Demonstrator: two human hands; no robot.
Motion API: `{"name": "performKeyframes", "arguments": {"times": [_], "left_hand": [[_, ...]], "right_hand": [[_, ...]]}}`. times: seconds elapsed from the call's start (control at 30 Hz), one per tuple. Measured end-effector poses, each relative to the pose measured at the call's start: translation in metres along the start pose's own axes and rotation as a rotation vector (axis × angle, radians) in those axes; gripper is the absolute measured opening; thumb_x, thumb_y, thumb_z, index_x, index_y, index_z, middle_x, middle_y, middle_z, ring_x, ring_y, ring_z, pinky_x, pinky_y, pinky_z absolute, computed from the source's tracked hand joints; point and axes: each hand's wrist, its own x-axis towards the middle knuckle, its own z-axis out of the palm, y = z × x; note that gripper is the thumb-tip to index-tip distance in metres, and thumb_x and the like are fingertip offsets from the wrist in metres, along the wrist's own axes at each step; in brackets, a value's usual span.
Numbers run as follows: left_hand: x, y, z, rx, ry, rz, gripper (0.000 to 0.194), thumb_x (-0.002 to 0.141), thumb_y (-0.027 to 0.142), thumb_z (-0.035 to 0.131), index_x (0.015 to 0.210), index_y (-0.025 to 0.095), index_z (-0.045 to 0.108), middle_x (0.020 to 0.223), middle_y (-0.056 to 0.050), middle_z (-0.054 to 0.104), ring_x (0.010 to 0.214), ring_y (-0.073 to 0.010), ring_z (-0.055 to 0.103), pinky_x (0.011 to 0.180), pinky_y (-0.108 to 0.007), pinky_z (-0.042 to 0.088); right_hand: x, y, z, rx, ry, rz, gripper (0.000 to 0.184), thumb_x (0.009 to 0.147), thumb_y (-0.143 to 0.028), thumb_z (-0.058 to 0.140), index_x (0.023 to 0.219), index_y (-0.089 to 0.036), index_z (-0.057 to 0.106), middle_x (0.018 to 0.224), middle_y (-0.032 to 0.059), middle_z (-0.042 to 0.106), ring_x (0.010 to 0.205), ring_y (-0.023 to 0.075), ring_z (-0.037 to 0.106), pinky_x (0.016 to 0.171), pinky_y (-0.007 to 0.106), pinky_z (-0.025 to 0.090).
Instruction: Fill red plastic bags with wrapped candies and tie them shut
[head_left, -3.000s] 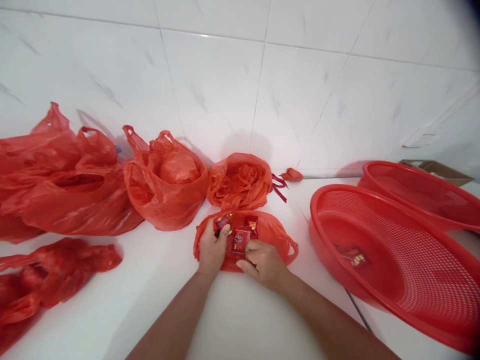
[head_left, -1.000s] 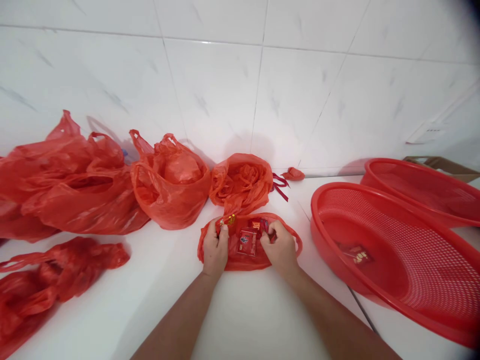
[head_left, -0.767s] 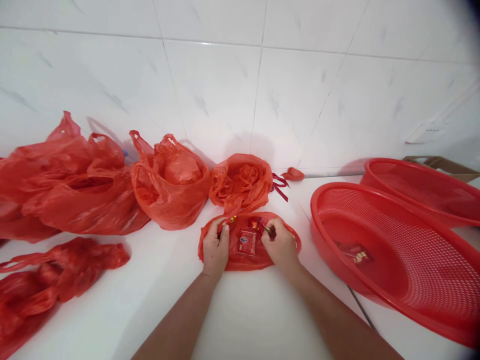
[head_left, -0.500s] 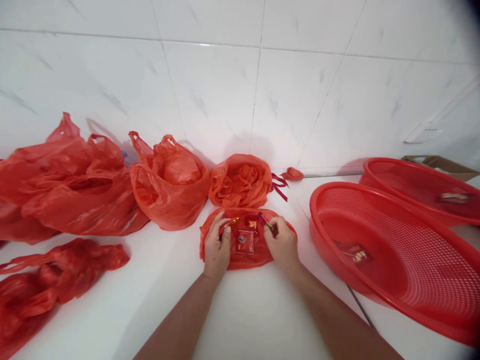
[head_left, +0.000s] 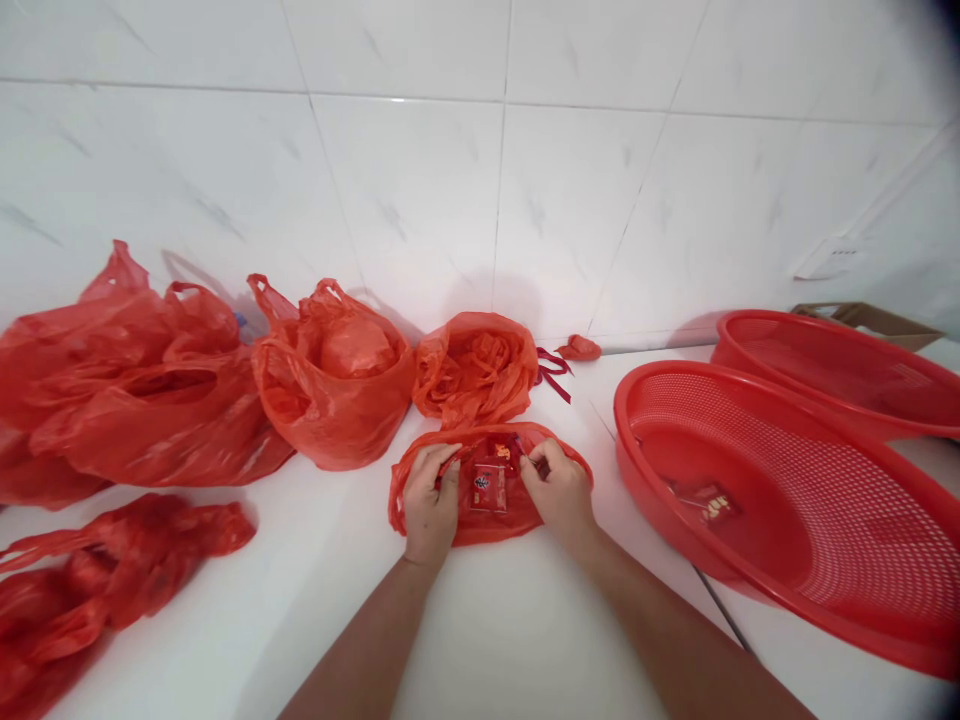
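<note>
Two bare hands are meeting over an open red plastic bag [head_left: 499,533], which is lying low on a white table [head_left: 480,630] against a tiled wall [head_left: 585,200]. The right hand [head_left: 556,490], its fingers closed, is pinching a small dark-red wrapped piece [head_left: 517,446] between thumb and fingertips at the bag's right side. The left hand [head_left: 433,500] is bending half-closed over the left side, thumb facing the fingers (whether it is gripping anything is hard to tell, as the fingers are covering the spot). Between the hands, a square red packet [head_left: 488,488] with dark lettering is lying in the bag, and a smaller packet with gold print [head_left: 499,452] is sitting just behind it. A crumpled red bag [head_left: 480,365] is standing directly behind, with a fuller bag [head_left: 337,400] beside it to the left. A dark-red ribbon [head_left: 555,375] is trailing to the right. Farther right, a red perforated basket [head_left: 675,400] is holding a red packet with pale-gold print [head_left: 712,505], and a second basket [head_left: 810,360] is standing behind.
</note>
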Motion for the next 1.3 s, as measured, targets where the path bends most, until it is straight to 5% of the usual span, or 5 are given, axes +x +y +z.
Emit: {"name": "performKeyframes", "arguments": {"times": [0.3, 0.8, 1.17, 1.3], "left_hand": [[0.003, -0.006, 0.002, 0.020, 0.003, -0.110, 0.015, 0.086, 0.027, 0.053, 0.094, 0.022, 0.064, 0.088, -0.002, 0.066, 0.083, -0.0171, 0.062, 0.078, -0.030, 0.050], [0.000, 0.003, -0.001, 0.060, -0.031, -0.187, 0.014, 0.085, 0.031, 0.053, 0.077, 0.021, 0.060, 0.070, 0.003, 0.061, 0.066, -0.0142, 0.057, 0.064, -0.025, 0.046], [-0.001, -0.004, 0.002, 0.035, 0.029, -0.240, 0.020, 0.086, 0.028, 0.051, 0.101, 0.024, 0.063, 0.097, -0.002, 0.068, 0.086, -0.0178, 0.063, 0.078, -0.031, 0.050], [-0.001, -0.004, 0.003, -0.004, 0.085, -0.229, 0.024, 0.085, 0.026, 0.050, 0.107, 0.024, 0.059, 0.106, -0.003, 0.066, 0.092, -0.0176, 0.063, 0.082, -0.030, 0.050]], "right_hand": [[0.001, 0.004, 0.003, -0.123, -0.115, 0.053, 0.021, 0.077, -0.029, 0.054, 0.060, -0.021, 0.045, 0.052, -0.0064, 0.052, 0.048, 0.0100, 0.045, 0.050, 0.023, 0.028], [0.000, 0.000, -0.001, 0.008, -0.008, -0.010, 0.024, 0.081, -0.028, 0.053, 0.061, -0.020, 0.044, 0.055, -0.0058, 0.048, 0.050, 0.0093, 0.042, 0.053, 0.023, 0.031], [-0.004, -0.002, 0.000, 0.050, 0.019, -0.068, 0.021, 0.083, -0.026, 0.052, 0.064, -0.021, 0.046, 0.054, -0.0057, 0.047, 0.049, 0.0098, 0.042, 0.052, 0.023, 0.034], [-0.002, -0.001, 0.000, -0.050, 0.093, -0.113, 0.005, 0.084, -0.023, 0.052, 0.085, -0.020, 0.056, 0.081, 0.0015, 0.062, 0.070, 0.0151, 0.056, 0.065, 0.027, 0.044]]}}
